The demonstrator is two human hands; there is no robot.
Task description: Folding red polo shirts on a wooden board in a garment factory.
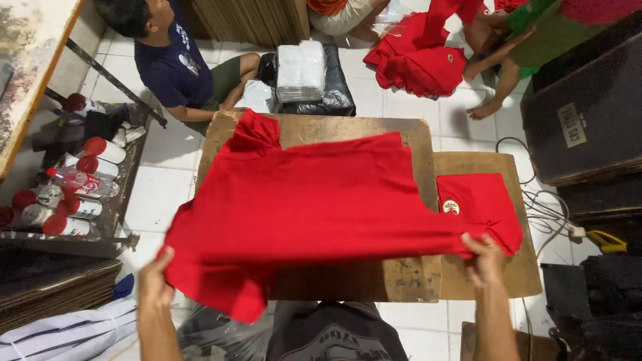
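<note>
A red shirt (314, 200) is stretched out above a wooden board (348, 130). My left hand (155, 277) grips its near-left edge and my right hand (485, 257) grips its near-right edge. One sleeve hangs down at the near left and another lies bunched at the far left of the board. A folded red shirt (481, 204) with a small round badge lies on a second, lower board (498, 281) to the right, partly under the shirt I hold.
A person in a dark shirt (175, 63) sits on the tiled floor beyond the board beside white packets (301, 70). More red shirts (418, 57) lie at the back near another person. Red-capped spray cans (70, 194) fill a tray on the left. Dark cases (588, 107) stand on the right.
</note>
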